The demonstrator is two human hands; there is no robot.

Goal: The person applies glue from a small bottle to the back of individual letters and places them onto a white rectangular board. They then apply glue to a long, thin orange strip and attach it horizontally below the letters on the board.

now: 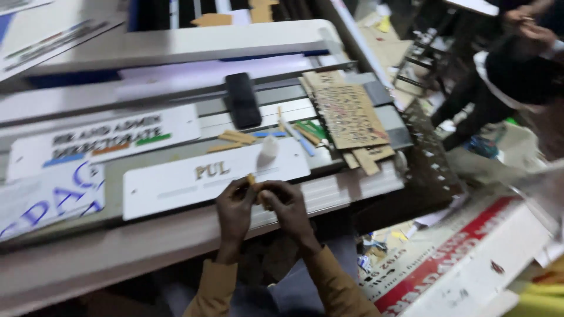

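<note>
Both hands low at centre frame, brought together over the near edge of the bench: left hand and right hand almost touching, fingers curled inward, pinching between them a small gold piece whose tip pokes up just above the thumbs. Exactly how the piece sits inside the grip too blurred to tell. Directly above the hands, touching distance away, a white sign plate lying flat, long axis running left to right with a slight rise toward the right, gold letters already on its left-centre part. Left hand marginally nearer those letters. Further up, a black phone; to the right, a cardboard sheet.
</note>
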